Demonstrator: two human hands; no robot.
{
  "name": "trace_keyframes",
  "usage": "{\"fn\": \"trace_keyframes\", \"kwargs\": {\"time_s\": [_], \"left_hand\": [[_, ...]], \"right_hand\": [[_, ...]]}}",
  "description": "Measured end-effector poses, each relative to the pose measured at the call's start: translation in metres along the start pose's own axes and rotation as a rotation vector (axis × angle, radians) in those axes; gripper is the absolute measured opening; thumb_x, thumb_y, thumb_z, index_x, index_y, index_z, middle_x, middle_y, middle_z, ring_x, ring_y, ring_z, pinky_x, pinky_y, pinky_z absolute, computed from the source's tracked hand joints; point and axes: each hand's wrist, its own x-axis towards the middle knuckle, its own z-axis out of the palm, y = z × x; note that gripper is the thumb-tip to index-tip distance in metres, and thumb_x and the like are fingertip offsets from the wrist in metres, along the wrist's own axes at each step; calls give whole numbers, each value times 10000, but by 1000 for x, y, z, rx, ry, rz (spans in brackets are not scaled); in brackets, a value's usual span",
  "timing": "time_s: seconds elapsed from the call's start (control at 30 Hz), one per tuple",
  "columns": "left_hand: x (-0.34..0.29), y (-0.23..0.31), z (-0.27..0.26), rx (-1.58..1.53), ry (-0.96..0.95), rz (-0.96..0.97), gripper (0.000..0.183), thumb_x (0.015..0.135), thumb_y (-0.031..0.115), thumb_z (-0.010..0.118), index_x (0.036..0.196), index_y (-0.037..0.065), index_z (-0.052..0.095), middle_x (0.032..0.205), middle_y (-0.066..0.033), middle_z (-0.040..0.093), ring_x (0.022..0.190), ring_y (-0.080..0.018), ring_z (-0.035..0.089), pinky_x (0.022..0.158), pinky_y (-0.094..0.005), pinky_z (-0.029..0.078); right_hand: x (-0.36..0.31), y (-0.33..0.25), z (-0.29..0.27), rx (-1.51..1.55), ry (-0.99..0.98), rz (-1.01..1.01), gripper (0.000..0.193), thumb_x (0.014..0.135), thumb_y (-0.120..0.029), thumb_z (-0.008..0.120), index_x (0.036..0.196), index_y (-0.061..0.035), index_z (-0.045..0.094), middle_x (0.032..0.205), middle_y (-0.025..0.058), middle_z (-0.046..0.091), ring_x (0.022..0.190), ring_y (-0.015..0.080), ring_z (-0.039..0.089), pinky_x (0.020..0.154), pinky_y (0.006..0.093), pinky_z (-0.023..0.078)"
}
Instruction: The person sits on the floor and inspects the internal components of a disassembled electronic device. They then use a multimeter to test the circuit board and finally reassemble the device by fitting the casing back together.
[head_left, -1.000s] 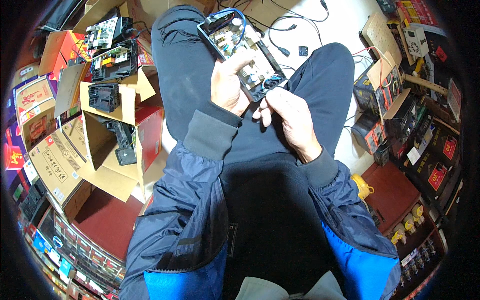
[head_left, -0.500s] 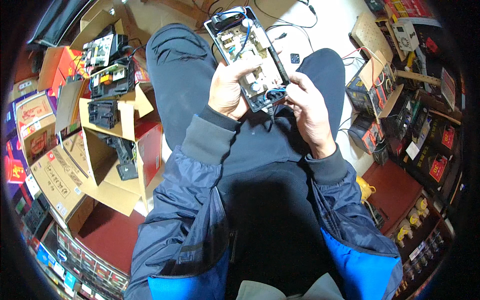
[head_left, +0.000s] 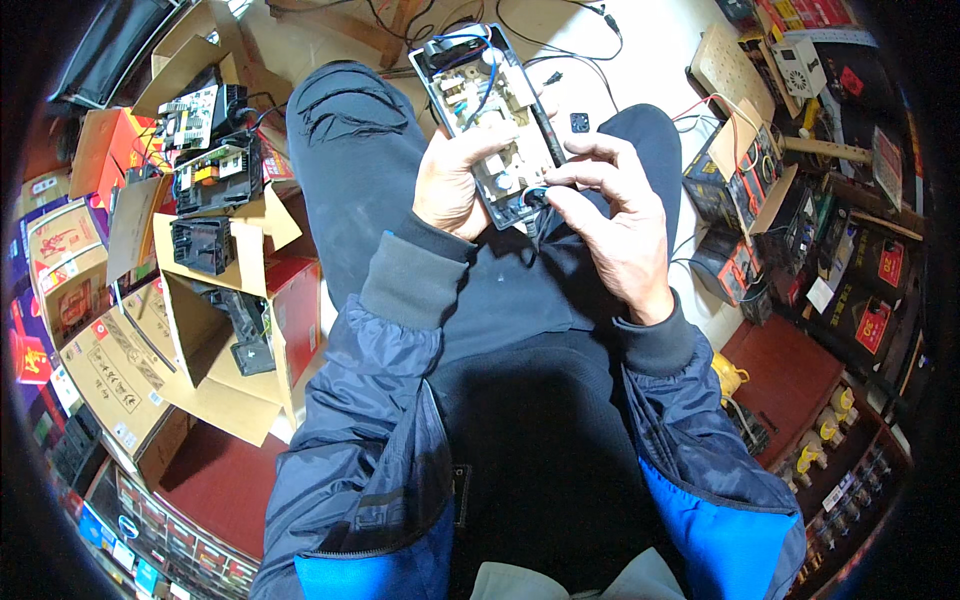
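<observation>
An opened black electronics case (head_left: 548, 128) with a pale circuit board (head_left: 511, 170) inside is tilted between my knees. My left hand (head_left: 450, 182) wraps its left side, thumb lying over the board. Blue wires (head_left: 492, 85) run along the upper part of the board, near a dark fan-like part at the top end. At the lower end, the fingers of my right hand (head_left: 622, 215) pinch close to the wires and the cable entry. What lies between those fingertips is too small to make out. A dark cable (head_left: 533, 232) leaves the case's bottom edge.
To the left, open cardboard boxes (head_left: 215, 375) hold more opened black cases with boards (head_left: 215, 178). A small black fan (head_left: 579, 122) and loose cables (head_left: 575, 50) lie on the pale floor ahead. Batteries (head_left: 722, 262) with wires, and a red-brown board (head_left: 775, 365), are on the right.
My right hand has turned and spread over the case's lower end, its fingers now reaching in from the right. The case has shifted slightly down; my left hand keeps its grip.
</observation>
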Motion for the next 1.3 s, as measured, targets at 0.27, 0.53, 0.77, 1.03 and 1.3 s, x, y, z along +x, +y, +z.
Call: {"fn": "trace_keyframes", "kwargs": {"time_s": [0.27, 0.53, 0.77, 1.03, 1.3], "left_hand": [[-4, -4, -4, -34, 20, -27, 567, 971, 29, 617, 1508, -100, 489, 1413, -274, 650, 1285, -359, 685, 1118, -508, 576], [-6, -9, -7, -23, -6, -18, 560, 966, 19, 621, 1499, -82, 477, 1409, -301, 645, 1268, -394, 690, 1082, -524, 599], [-10, -9, -9, 10, 26, -41, 578, 957, 50, 638, 1498, -75, 480, 1401, -280, 650, 1244, -382, 702, 1069, -519, 607], [-10, -7, -13, -42, 1, -71, 611, 979, 71, 591, 1546, -95, 439, 1461, -289, 618, 1301, -404, 668, 1138, -549, 545], [-11, -10, -9, -42, 16, -53, 599, 962, 43, 616, 1523, -102, 462, 1446, -285, 630, 1302, -385, 672, 1118, -518, 566]], "right_hand": [[5, -3, -2, 27, -56, 138, 184, 893, -65, 832, 1026, 54, 788, 1248, 100, 633, 1022, 160, 685, 898, 277, 551], [11, -8, -6, 91, -153, 317, 173, 847, -88, 870, 941, 38, 797, 1186, 32, 601, 880, 78, 583, 809, 236, 475], [15, -10, -6, -19, -210, 317, 180, 831, -91, 882, 926, 27, 784, 1126, 6, 570, 818, 67, 543, 766, 238, 454], [6, -20, -4, 73, -180, 311, 251, 944, -97, 811, 1111, 57, 703, 1254, 84, 646, 885, 84, 643, 805, 239, 530], [0, -18, -1, -201, -117, 155, 155, 895, -107, 832, 984, 17, 804, 1270, 90, 612, 973, 140, 634, 886, 279, 517]]}}
